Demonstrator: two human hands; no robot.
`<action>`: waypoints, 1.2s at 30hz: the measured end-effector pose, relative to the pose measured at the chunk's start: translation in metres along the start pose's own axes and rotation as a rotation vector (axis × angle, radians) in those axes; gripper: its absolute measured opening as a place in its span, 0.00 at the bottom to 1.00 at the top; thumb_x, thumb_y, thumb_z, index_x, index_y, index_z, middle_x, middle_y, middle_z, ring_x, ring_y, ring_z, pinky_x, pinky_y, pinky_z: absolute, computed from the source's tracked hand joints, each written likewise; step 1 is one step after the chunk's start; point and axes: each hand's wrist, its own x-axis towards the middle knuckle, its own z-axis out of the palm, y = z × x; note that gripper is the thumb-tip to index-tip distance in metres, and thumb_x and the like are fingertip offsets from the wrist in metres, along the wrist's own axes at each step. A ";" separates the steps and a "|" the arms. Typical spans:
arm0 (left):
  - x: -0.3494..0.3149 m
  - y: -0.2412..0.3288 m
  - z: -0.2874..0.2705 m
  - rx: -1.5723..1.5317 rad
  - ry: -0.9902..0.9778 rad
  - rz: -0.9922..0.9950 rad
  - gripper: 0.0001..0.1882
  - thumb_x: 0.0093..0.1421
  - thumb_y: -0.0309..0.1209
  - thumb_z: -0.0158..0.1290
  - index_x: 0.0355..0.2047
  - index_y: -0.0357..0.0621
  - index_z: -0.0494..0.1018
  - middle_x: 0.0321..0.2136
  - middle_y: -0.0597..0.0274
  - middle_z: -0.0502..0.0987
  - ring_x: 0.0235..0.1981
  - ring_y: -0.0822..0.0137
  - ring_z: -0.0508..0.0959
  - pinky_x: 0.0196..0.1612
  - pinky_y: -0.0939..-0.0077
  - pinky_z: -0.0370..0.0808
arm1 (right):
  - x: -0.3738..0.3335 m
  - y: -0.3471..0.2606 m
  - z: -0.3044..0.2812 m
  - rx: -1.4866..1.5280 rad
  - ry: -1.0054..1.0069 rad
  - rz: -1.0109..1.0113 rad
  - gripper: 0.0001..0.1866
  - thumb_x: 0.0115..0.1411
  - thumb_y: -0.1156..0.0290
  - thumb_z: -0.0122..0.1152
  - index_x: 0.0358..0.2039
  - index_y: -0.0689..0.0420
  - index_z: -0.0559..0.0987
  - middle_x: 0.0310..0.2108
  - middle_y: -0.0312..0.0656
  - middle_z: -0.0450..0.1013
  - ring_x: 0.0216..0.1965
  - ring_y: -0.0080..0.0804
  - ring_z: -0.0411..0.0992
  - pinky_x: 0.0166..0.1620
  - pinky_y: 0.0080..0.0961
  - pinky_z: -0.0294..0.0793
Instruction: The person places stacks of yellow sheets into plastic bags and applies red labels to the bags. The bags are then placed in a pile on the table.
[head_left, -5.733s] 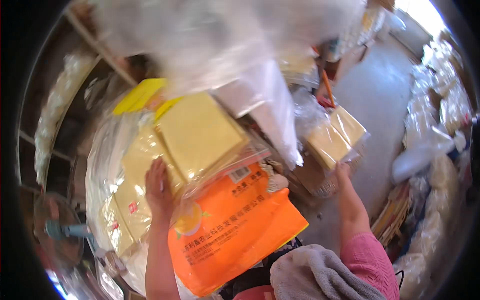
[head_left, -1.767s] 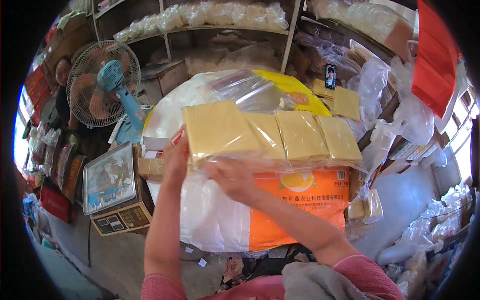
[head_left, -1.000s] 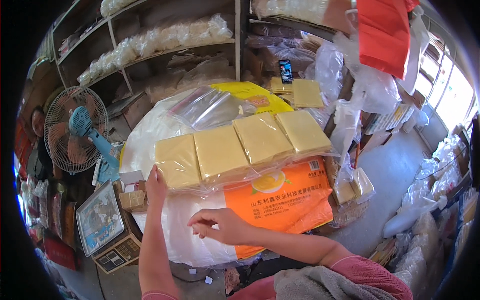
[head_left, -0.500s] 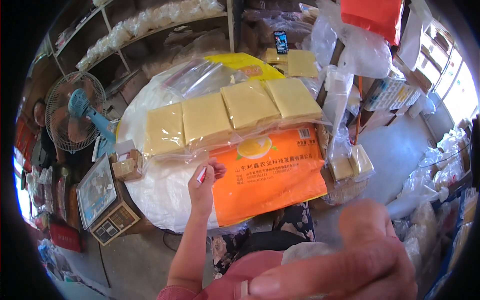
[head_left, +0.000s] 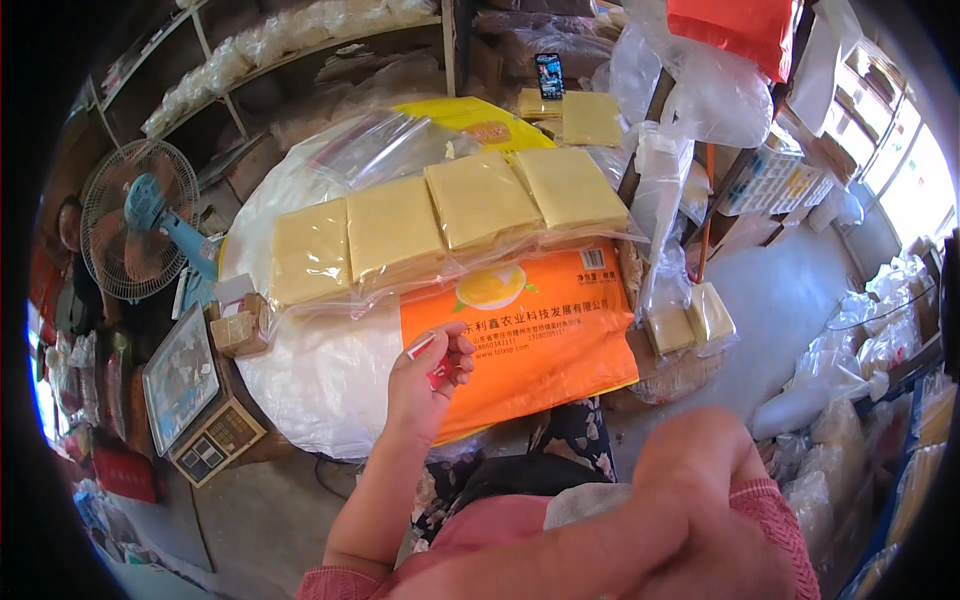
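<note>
My left hand (head_left: 430, 380) is closed around a small red-and-white item (head_left: 438, 374), whose kind I cannot make out. It hovers above the near edge of an orange printed sack (head_left: 575, 370). My right hand (head_left: 630, 535) is raised very close to the camera, large and blurred at the bottom. Its fingers do not show clearly, so whether it holds anything is hidden. Beyond my left hand, several stacks of thin, square yellowish sheets (head_left: 395, 230) lie side by side in a row, with clear plastic film (head_left: 370, 300) along their front edge.
White sacking (head_left: 310, 390) covers the table's left part. A scale (head_left: 205, 400), a small cardboard box (head_left: 240, 330) and a fan (head_left: 140, 220) stand left. Behind are clear bags (head_left: 380, 150), more sheets (head_left: 590, 118) and a phone (head_left: 549, 76). Wrapped stacks (head_left: 690, 320) sit right.
My left hand has moved slightly right and turned, showing more red on its item. My right hand has shifted, and its fingers are less distinct. The whole view has moved a little.
</note>
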 end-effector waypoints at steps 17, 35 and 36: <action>-0.007 -0.009 0.018 -0.059 -0.084 -0.109 0.13 0.64 0.32 0.45 0.41 0.34 0.71 0.31 0.57 0.75 0.30 0.65 0.75 0.35 0.75 0.73 | -0.048 0.012 0.042 0.911 -0.722 0.470 0.08 0.62 0.70 0.52 0.34 0.61 0.77 0.32 0.47 0.73 0.37 0.45 0.71 0.41 0.35 0.69; -0.026 -0.007 0.038 -0.202 -0.135 0.126 0.20 0.67 0.34 0.40 0.53 0.31 0.62 0.50 0.43 0.70 0.53 0.51 0.70 0.55 0.61 0.70 | -0.055 0.009 -0.036 1.000 -0.298 0.576 0.08 0.57 0.67 0.60 0.31 0.59 0.77 0.27 0.42 0.74 0.31 0.35 0.74 0.39 0.35 0.73; -0.026 -0.006 0.037 -0.203 -0.133 0.128 0.20 0.67 0.34 0.40 0.53 0.31 0.62 0.50 0.43 0.70 0.53 0.51 0.70 0.55 0.61 0.70 | -0.062 0.011 -0.039 0.975 -0.251 0.632 0.08 0.57 0.68 0.60 0.32 0.59 0.77 0.28 0.42 0.74 0.31 0.35 0.74 0.39 0.35 0.73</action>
